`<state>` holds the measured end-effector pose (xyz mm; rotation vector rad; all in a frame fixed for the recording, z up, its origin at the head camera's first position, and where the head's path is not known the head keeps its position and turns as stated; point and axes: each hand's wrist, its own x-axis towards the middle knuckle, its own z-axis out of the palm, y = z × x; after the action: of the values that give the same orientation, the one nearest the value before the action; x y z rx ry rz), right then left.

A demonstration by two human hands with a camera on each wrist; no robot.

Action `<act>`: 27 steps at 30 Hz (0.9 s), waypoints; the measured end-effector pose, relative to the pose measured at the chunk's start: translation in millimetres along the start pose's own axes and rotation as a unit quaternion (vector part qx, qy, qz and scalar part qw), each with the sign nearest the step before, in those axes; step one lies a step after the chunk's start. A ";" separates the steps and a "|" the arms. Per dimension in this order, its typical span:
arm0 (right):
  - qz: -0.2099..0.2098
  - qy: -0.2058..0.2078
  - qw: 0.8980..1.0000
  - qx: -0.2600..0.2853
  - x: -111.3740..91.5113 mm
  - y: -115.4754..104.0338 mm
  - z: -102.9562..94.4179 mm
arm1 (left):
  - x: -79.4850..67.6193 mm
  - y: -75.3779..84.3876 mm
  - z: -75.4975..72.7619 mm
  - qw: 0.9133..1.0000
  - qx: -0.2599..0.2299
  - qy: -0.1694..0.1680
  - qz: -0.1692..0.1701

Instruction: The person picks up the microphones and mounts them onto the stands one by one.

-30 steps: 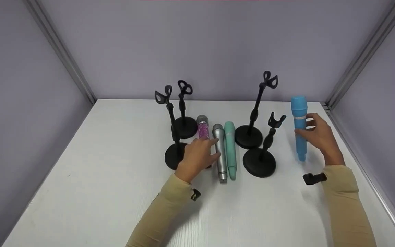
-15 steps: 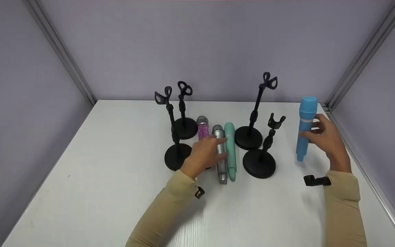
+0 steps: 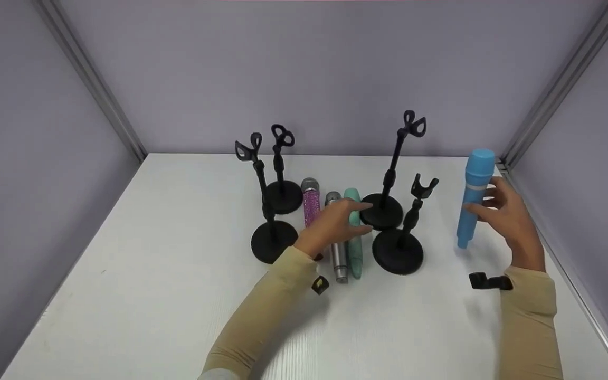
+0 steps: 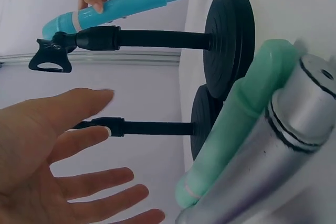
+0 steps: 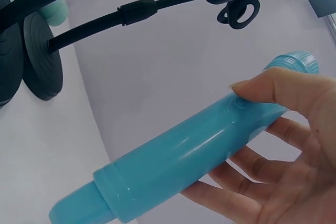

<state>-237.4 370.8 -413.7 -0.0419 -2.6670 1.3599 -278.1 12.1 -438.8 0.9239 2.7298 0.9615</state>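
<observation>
Holding the blue microphone (image 3: 472,206) over the right side of the desk (image 3: 167,253), your right hand (image 3: 510,214) takes it from the right: grip narrow on the barrel, thumb on the near side, fingers behind. Long axis close to vertical, head up and tipped slightly right, tail down. You cannot tell from these views whether the tail touches the desk.

Left hand (image 3: 335,221): grip wide, nothing held, fingers extended, thumb apart. It hovers across the silver microphone (image 3: 340,261) and the mint-green microphone (image 3: 355,256), which lie side by side, long axes running away from you. Fingertips point right, toward the round base of the tall rear stand (image 3: 389,177). They overlap its edge in the head view; the left wrist view shows them apart from it.

Key relation, as judged: the blue microphone is well to the right of the tall rear stand and nearer the short front stand (image 3: 411,217), which is closer to you. Your left hand is the nearer one to both stand bases. The gap from microphone to clips runs sideways, leftward from your right grip; its tail faces the desk.
</observation>
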 end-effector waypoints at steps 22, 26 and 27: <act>-0.026 0.013 1.000 0.002 -15.6 -6.3 -8.3 | 53.1 36.9 65.5 0.997 0.037 -0.068 -0.029; -0.021 0.009 1.000 0.003 -14.5 -8.7 -8.1 | 57.6 38.2 72.5 0.995 0.048 -0.072 -0.055; -0.021 0.008 1.000 0.003 -14.3 -8.9 -8.0 | 58.4 38.0 73.8 0.994 0.047 -0.073 -0.060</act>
<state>-221.8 370.7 -403.6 0.0042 -2.6357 1.3496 -284.9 108.8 -468.9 0.7976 2.6904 0.7219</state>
